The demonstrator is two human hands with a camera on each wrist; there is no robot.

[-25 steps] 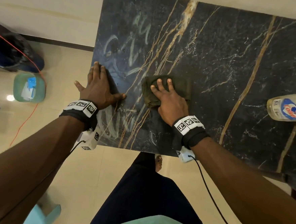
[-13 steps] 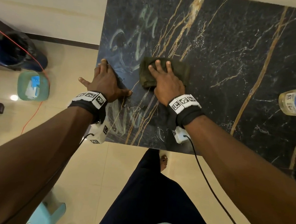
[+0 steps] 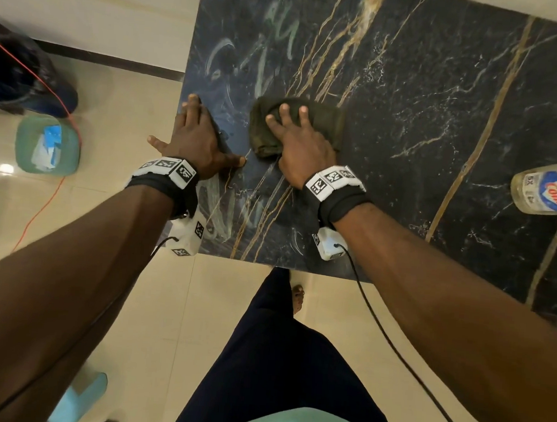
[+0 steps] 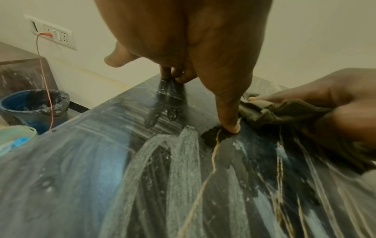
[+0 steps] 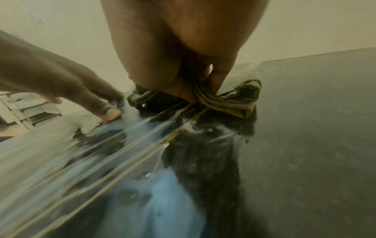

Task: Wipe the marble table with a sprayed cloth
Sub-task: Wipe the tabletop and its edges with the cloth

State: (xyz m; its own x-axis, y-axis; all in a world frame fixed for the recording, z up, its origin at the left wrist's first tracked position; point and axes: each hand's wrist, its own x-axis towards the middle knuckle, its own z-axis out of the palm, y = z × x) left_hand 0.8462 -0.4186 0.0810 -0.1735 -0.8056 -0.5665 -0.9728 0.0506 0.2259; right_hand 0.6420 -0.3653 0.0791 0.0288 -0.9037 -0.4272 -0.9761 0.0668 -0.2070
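A folded olive-green cloth lies on the black marble table with gold veins, near its left end. My right hand presses flat on the cloth with straight, spread fingers; in the right wrist view the cloth bunches under the palm. My left hand rests flat on the table's left edge, fingers straight, thumb touching the marble beside the cloth. Pale wet streaks cover the surface around both hands.
A spray bottle with a blue label lies at the table's right side. On the floor to the left stand a blue bin with a black liner and a green tub. An orange cord runs across the floor.
My right hand has slid the cloth away from me and slightly left over the marble. My left hand has stayed planted at the table's left edge.
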